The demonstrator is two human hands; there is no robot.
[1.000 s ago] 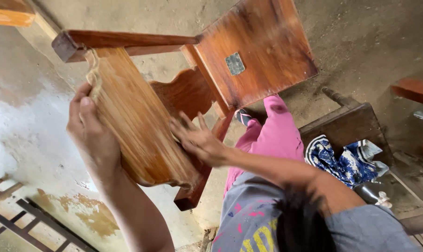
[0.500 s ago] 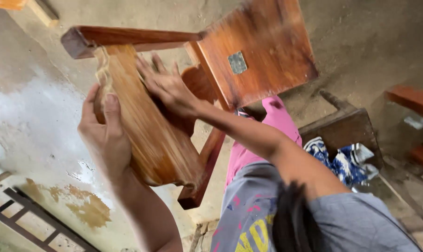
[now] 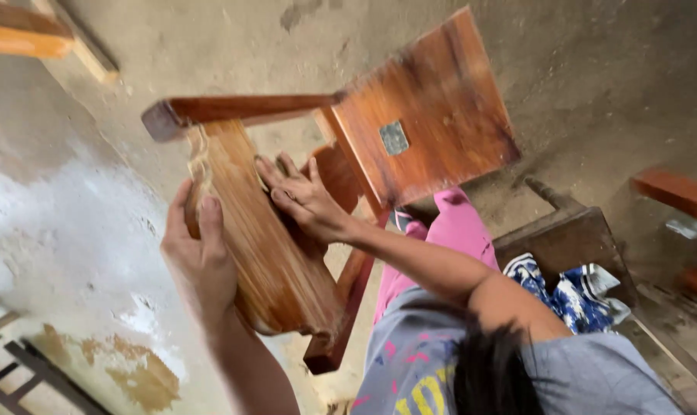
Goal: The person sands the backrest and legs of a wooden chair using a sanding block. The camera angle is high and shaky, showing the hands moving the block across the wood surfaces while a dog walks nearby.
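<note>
Gripping the left edge of a tilted wooden panel [image 3: 267, 246], the left hand [image 3: 202, 257] had its fingers curled over the board's rim and its thumb laid along the pale, worn face. The panel belonged to a reddish-brown wooden chair [image 3: 341, 184] held up off the floor in front of the person, in the middle of the view, and it slanted from upper left down to lower right. The right hand [image 3: 302, 198] lay flat on the upper part of the same panel, fingers spread and pointing up and to the left, palm pressed against the wood; whether anything was under that palm could not be told. A dark rail [image 3: 233, 111] ran across the top of the panel, joining a broad flat board [image 3: 433, 107] on the right that carried a small grey metal plate [image 3: 394, 137]. A curved brown piece showed just behind the right hand. Beyond the chair on the far side lay a dusty concrete floor [image 3: 594, 77]. To the right of the person's pink trouser leg [image 3: 456, 230] stood a dark wooden stool [image 3: 567, 238] with a blue-and-white patterned cloth [image 3: 563, 296] on it. More orange-brown timber [image 3: 679, 192] lay at the far right edge, and the whole view was somewhat blurred.
</note>
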